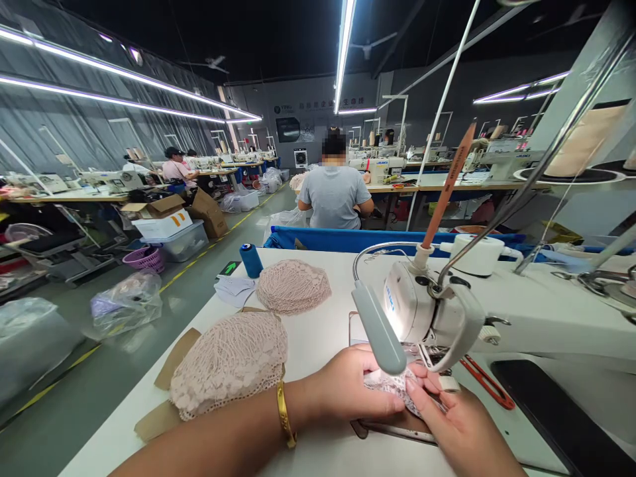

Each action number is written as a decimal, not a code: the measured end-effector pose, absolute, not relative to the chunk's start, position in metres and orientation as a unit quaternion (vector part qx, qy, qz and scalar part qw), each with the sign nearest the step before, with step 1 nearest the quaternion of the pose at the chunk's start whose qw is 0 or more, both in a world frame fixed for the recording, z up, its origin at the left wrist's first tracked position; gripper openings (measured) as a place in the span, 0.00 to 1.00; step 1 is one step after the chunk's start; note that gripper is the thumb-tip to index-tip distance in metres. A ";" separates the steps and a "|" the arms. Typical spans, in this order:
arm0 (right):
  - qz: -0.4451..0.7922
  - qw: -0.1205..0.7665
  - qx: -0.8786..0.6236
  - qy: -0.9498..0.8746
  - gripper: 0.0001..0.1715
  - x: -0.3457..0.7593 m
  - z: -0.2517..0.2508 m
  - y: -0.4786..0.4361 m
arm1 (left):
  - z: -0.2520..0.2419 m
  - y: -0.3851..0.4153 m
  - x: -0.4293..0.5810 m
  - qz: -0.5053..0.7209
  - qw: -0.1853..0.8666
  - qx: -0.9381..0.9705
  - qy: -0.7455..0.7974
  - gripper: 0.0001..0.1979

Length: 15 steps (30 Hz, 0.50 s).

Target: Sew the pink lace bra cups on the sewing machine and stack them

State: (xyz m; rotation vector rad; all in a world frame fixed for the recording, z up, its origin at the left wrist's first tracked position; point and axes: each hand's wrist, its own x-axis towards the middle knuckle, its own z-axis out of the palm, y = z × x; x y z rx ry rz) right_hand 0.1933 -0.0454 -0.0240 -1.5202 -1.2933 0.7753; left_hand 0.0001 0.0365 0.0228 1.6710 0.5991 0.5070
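Under the head of a white sewing machine, both my hands hold a piece of pale lace fabric. My left hand, with a gold bangle at the wrist, pinches the lace from the left. From the right, my right hand grips it between thumb and fingers, with a white band around one finger. A grey lamp hangs over the work and hides part of the lace and the needle area. Left of my hands lie two stacks of beige lace cups, a near one and a far one.
A blue thread spool stands near the table's far left corner. Red thread snips and a black phone lie to the right. A pencil stands upright on the machine. A person in a grey shirt sits ahead, back turned.
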 end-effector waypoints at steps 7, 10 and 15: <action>0.215 0.404 -0.581 -0.673 0.21 0.208 -0.026 -0.047 | 0.020 0.032 -0.003 0.256 0.504 0.786 0.251 0.13; 0.117 0.335 -0.463 -0.812 0.14 0.219 -0.018 -0.045 | 0.010 0.027 -0.011 0.233 0.359 0.880 0.207 0.15; -0.035 0.227 -0.355 -0.906 0.10 0.225 -0.002 -0.045 | -0.007 0.018 -0.023 0.221 0.140 0.956 0.137 0.05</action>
